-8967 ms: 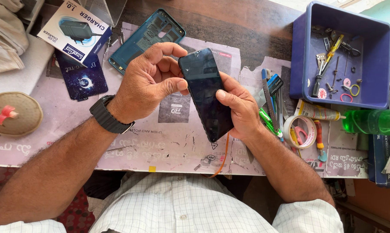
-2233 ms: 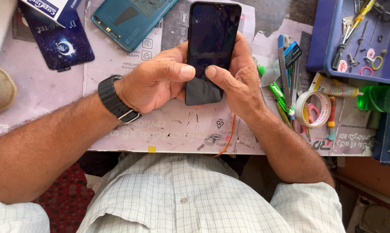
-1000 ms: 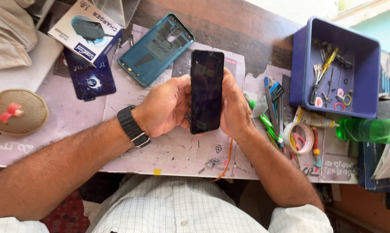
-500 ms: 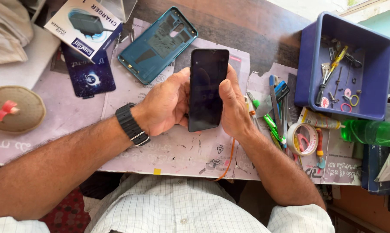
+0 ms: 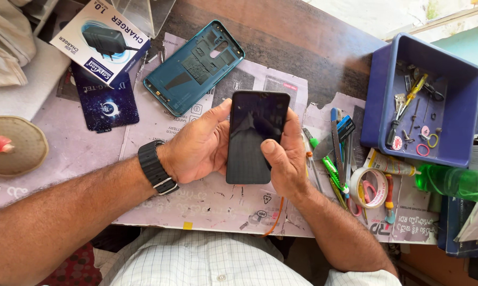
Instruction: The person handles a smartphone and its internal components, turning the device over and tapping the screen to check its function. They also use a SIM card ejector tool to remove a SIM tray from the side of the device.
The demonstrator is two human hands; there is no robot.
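A black smartphone (image 5: pixel 252 132) with a dark screen is held upright over the paper-covered table (image 5: pixel 207 201). My left hand (image 5: pixel 196 145), with a black watch on its wrist, grips the phone's left edge. My right hand (image 5: pixel 284 159) grips its right edge, the thumb resting on the screen. A teal phone back cover (image 5: pixel 194 66) lies inner side up, just behind the hands.
A blue plastic bin (image 5: pixel 424 100) of small tools stands at the right. Pens, cutters and a tape roll (image 5: pixel 368 188) lie beside it, with a green bottle (image 5: pixel 456 182) further right. A charger box (image 5: pixel 101 39) and a dark blue card (image 5: pixel 104 103) lie at the back left.
The phone has stayed in both hands, upright with the screen facing up. My right thumb has slid onto the lower screen. The view has shifted slightly.
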